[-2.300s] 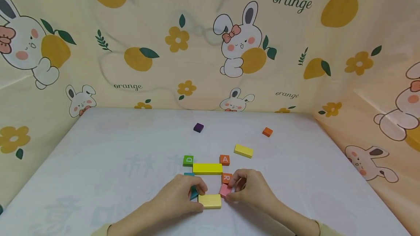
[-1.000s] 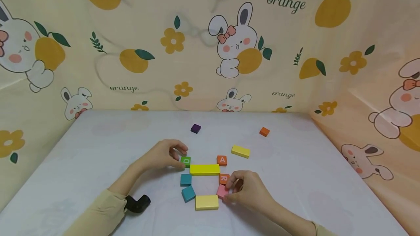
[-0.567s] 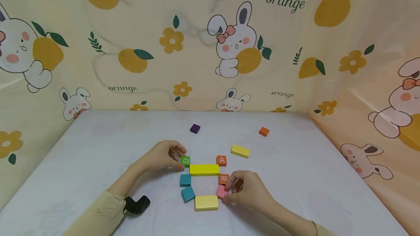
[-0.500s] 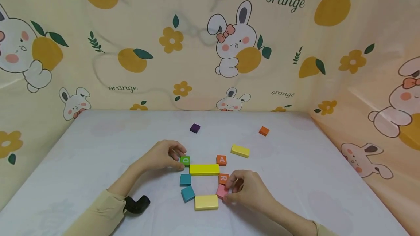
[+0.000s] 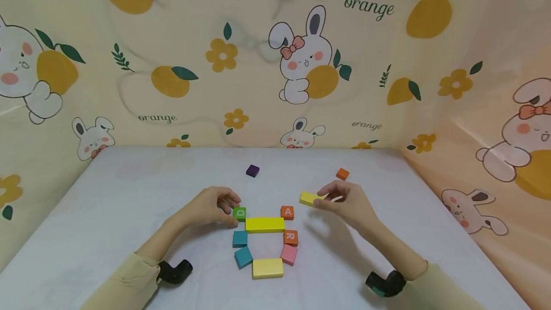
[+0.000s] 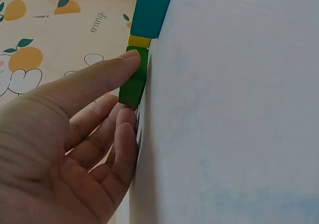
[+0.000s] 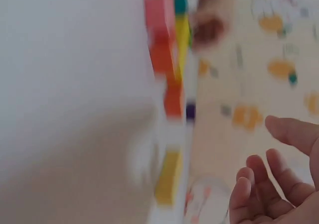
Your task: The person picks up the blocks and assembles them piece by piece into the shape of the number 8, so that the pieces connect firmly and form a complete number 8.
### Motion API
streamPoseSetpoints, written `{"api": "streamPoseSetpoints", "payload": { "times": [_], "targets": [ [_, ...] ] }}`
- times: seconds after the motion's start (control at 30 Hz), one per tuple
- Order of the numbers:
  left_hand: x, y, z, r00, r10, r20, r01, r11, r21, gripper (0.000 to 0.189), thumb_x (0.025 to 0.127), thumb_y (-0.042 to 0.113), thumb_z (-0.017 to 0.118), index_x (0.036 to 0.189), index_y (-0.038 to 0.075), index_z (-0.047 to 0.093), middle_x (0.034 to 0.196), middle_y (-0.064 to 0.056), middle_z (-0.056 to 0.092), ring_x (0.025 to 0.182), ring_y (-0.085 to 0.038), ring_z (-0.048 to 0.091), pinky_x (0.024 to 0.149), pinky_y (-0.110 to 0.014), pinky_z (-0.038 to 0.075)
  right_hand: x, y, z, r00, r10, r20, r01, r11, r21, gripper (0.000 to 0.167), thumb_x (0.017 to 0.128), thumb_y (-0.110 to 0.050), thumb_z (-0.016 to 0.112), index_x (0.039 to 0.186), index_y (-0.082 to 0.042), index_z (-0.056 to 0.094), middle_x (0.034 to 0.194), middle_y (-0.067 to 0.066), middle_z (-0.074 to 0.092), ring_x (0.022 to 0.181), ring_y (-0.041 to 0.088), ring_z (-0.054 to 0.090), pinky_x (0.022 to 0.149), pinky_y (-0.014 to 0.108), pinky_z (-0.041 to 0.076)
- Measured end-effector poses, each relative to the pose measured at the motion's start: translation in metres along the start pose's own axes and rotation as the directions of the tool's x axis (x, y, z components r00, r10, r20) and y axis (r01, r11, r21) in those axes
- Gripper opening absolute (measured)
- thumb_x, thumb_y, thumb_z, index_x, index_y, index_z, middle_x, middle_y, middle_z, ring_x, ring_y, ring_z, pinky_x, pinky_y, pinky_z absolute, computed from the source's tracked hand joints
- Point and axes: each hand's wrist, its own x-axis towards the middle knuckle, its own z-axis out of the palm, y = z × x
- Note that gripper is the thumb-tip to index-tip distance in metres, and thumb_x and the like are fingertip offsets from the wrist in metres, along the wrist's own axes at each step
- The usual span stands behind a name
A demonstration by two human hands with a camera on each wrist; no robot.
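On the white tabletop (image 5: 185, 166), right of the main arrangement, we find a pale yellow rectangular block (image 5: 307, 198), smooth and plain, lying flat and slanted; its right end is hidden by fingertips in the head view. The person's right hand (image 5: 347, 201) is over it, thumb and fingers apart; the blurred right wrist view shows a gap between them and the block.

We note a green square block marked with a white D (image 5: 239, 214), lettered face up, lightly pinched by the left hand (image 5: 211, 206). It adjoins the left end of a long bright yellow block (image 5: 264, 225). An orange A block (image 5: 287, 213) lies at the other end. Nearer, we record two teal blocks (image 5: 240, 239), an orange R block (image 5: 291, 238), a pink block (image 5: 289, 255) and a second pale yellow block (image 5: 268, 269). Beyond, a purple block (image 5: 252, 171) and a plain orange block (image 5: 342, 173) lie apart.
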Motion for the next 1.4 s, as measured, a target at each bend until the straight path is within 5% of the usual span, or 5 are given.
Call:
{"api": "streamPoseSetpoints", "payload": {
  "times": [0.2,0.43,0.6,1.13,1.4],
  "targets": [
    [-0.002,-0.001,0.000,1.000,-0.005,0.000,0.005,1.000,0.004,0.049,0.070,0.024,0.091,0.111,0.013,0.068,0.096,0.006,0.067,0.086,-0.020,0.059,0.079,-0.034,0.050,0.043,0.031,-0.043,0.996,0.041,-0.075,-0.043,0.999,-0.021,0.046,0.081,-0.033,0.083,0.114,-0.005,0.069,0.103,0.009,0.070,0.100,0.025,0.060,0.083,0.036,0.047],
    [-0.002,-0.002,0.000,1.000,0.013,0.005,-0.013,1.000,0.010,0.048,0.070,0.022,0.091,0.111,0.013,0.068,0.096,0.006,0.067,0.086,-0.019,0.058,0.080,-0.034,0.049,0.075,0.067,-0.073,0.977,0.190,-0.094,-0.178,0.977,0.118,0.049,0.087,-0.022,0.078,0.127,0.000,0.060,0.123,0.016,0.064,0.101,0.019,0.061,0.098,0.046,0.043],
    [-0.004,-0.002,0.000,1.000,0.012,0.011,-0.012,1.000,0.009,0.048,0.070,0.021,0.091,0.111,0.012,0.067,0.097,0.006,0.067,0.087,-0.019,0.058,0.080,-0.034,0.050,0.088,0.078,-0.075,0.966,0.249,-0.077,-0.231,0.955,0.185,0.058,0.085,-0.019,0.080,0.132,0.004,0.055,0.128,0.019,0.061,0.096,0.013,0.063,0.098,0.045,0.044],
    [-0.002,0.000,-0.002,1.000,0.002,0.028,-0.002,1.000,-0.015,0.049,0.071,0.022,0.091,0.113,0.012,0.067,0.100,0.006,0.067,0.089,-0.019,0.059,0.081,-0.033,0.050,0.098,0.091,-0.068,0.935,0.353,-0.034,-0.344,0.925,0.160,0.061,0.085,-0.016,0.079,0.137,0.000,0.053,0.137,0.017,0.055,0.103,0.020,0.053,0.093,0.036,0.045],
    [-0.001,-0.003,-0.001,0.999,0.021,0.030,-0.021,1.000,-0.016,0.049,0.071,0.022,0.091,0.113,0.010,0.067,0.099,0.004,0.067,0.089,-0.020,0.058,0.082,-0.034,0.049,0.103,0.097,-0.068,0.895,0.445,-0.014,-0.438,0.886,0.154,0.060,0.083,-0.015,0.081,0.136,-0.005,0.055,0.133,0.013,0.058,0.116,0.028,0.046,0.098,0.038,0.038]
  ]
}}
